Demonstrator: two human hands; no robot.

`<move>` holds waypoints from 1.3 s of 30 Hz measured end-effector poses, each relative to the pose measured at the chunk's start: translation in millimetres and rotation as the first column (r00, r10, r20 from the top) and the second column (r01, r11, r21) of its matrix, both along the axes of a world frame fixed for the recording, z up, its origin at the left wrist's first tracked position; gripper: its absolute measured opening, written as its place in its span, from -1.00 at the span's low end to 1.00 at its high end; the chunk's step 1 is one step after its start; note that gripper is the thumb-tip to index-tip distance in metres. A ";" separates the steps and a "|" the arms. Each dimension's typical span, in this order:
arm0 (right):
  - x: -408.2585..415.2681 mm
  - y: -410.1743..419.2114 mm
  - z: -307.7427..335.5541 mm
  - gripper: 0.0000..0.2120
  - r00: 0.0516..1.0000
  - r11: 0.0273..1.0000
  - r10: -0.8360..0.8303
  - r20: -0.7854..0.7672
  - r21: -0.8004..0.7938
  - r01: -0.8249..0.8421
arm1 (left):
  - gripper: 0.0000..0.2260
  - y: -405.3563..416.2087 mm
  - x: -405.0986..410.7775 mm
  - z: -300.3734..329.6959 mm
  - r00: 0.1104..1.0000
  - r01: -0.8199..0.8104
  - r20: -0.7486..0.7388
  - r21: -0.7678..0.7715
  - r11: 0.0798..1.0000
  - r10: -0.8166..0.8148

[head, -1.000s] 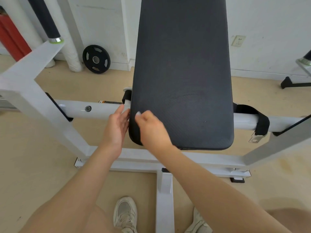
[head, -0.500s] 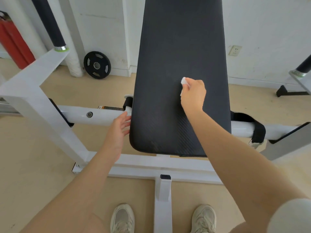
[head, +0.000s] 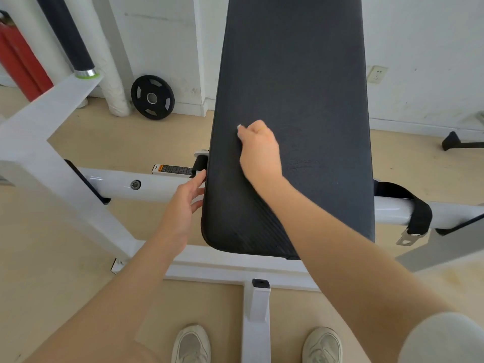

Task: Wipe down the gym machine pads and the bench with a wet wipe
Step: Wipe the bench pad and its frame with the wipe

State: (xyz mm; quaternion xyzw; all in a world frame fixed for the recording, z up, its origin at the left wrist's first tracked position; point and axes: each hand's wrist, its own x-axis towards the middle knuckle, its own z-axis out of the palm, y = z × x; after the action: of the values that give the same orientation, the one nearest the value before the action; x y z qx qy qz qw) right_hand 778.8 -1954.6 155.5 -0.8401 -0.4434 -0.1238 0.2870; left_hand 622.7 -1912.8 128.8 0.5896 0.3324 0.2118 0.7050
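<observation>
1. My two pale sneakers (head: 191,344) stand on the beige floor (head: 39,244), one on each side of the white frame's center rail (head: 256,323).
2. A black weight plate (head: 152,97) leans against the white wall (head: 162,48).
3. Just left of the plate, a white wrapped pipe (head: 111,61) runs down to the floor.
4. A black foam-covered bar (head: 68,35) ends in a metal collar on the white frame beam (head: 62,100).
5. A red object (head: 18,64) stands at the far left.
6. A wall socket (head: 376,74) sits on the right.
7. A black strap with a metal buckle (head: 416,218) wraps the white cross tube (head: 125,184).
</observation>
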 end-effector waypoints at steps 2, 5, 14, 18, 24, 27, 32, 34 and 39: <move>-17.9 -3.8 -10.0 -0.61 0.997 0.996 0.077 0.020 -0.041 -0.076 | -0.71 -2.7 -2.3 1.5 0.999 0.001 0.041 0.001 1.000 -0.001; -44.3 -15.5 -27.1 -0.67 0.970 0.968 0.242 0.020 -0.076 -0.240 | -0.68 -9.2 -8.2 -0.7 0.997 -0.011 0.078 -0.002 1.000 0.011; -108.2 -119.3 -63.4 -0.88 0.903 0.905 0.380 -0.202 -0.124 -0.408 | -0.61 -31.8 -30.8 -20.5 0.998 -0.014 0.063 0.015 1.000 0.013; -111.7 -98.9 -63.1 -0.82 0.956 0.992 0.125 -0.265 0.061 -0.113 | -0.66 -46.6 -37.5 -21.5 0.996 -0.060 0.059 -0.017 0.998 0.061; -118.1 -106.3 -82.4 -0.66 0.989 0.993 0.095 0.117 -0.084 -0.086 | -0.64 -53.1 -42.2 -27.7 0.993 -0.066 0.095 -0.096 0.993 0.075; -104.5 -149.8 -86.7 -0.75 0.999 0.998 -0.017 -0.038 -0.057 0.015 | -0.62 -59.2 -38.0 -27.4 0.994 -0.078 0.071 -0.037 0.996 0.080; -71.0 -218.1 -78.9 -0.66 0.950 0.970 -0.237 -0.202 -0.001 0.242 | -0.61 -59.0 -34.5 -30.2 0.997 -0.063 0.049 0.022 0.998 0.062; -55.8 -233.4 -78.2 -0.72 0.857 0.899 -0.392 -0.336 0.060 0.434 | -0.61 -59.1 -34.2 -31.9 0.996 -0.076 0.050 0.003 0.997 0.076; -69.5 -206.3 -73.4 -0.85 0.813 0.910 -0.304 -0.496 0.103 0.403 | -0.57 -64.9 -30.9 -34.7 0.996 -0.089 -0.001 0.031 0.996 0.089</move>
State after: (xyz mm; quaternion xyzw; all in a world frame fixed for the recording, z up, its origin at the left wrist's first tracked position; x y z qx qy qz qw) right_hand 709.3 -2160.9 82.2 -0.8787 -0.1809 -0.0127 0.4416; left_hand 591.8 -1977.7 94.1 0.5852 0.3556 0.2475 0.6855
